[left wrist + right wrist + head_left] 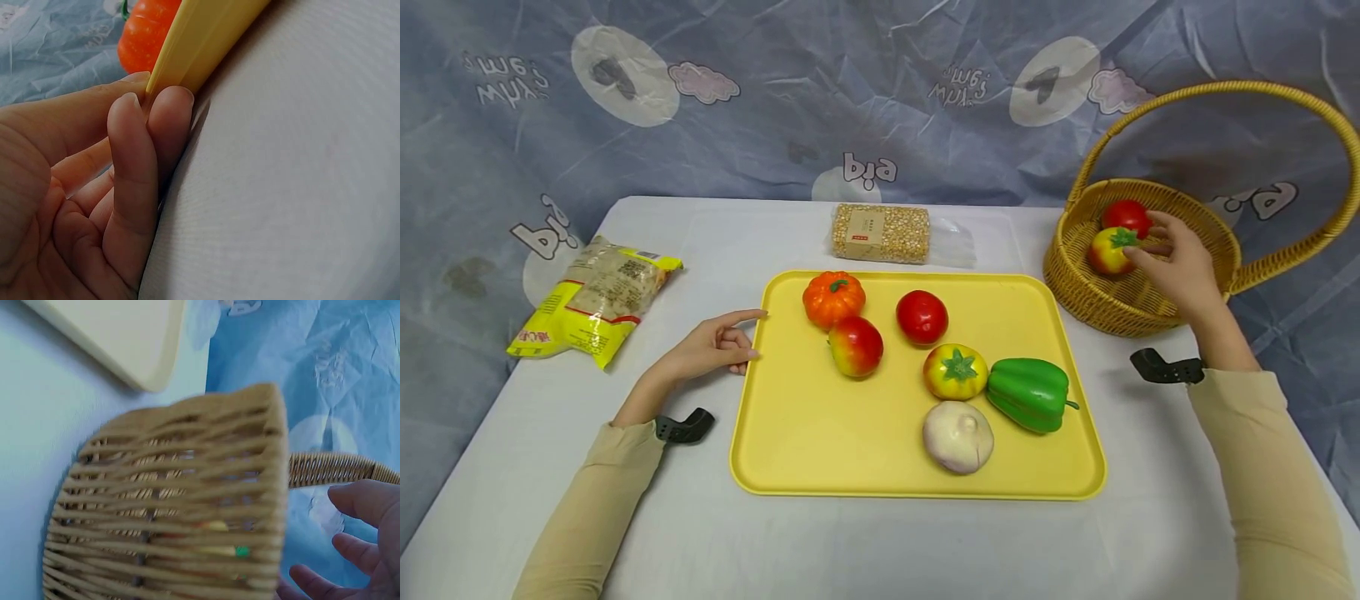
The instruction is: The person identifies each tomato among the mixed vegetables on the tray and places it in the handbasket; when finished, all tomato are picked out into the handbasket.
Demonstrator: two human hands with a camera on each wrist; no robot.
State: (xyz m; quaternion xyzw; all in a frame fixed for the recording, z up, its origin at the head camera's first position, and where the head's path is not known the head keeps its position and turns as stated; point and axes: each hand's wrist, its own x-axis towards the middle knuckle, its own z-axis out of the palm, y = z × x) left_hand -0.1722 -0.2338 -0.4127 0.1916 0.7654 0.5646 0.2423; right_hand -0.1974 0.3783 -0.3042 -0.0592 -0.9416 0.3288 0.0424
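My left hand (pixel 718 343) is at the left rim of a yellow tray (pixel 805 450), thumb and bent fingertips pinching its edge (pixel 178 59) in the left wrist view. Over the wicker basket (pixel 1090 304) is my right hand (pixel 1180 262), its fingers spread and holding nothing. Two toy fruits lie in the basket: a red tomato (pixel 1126 215) and a red-yellow fruit with a green leafy top (pixel 1107 252), close to my right thumb. In the right wrist view, the basket's weave (pixel 206 487) partly hides them.
On the tray lie a toy pumpkin (pixel 833 300), red-yellow fruit (pixel 856 347), red tomato (pixel 922 317), leaf-topped fruit (pixel 955 372), green pepper (pixel 1030 393) and garlic bulb (pixel 958 437). Behind it is a bag of corn kernels (pixel 882 234); a yellow food bag (pixel 598 300) lies left. The basket's handle (pixel 1247 87) arches high.
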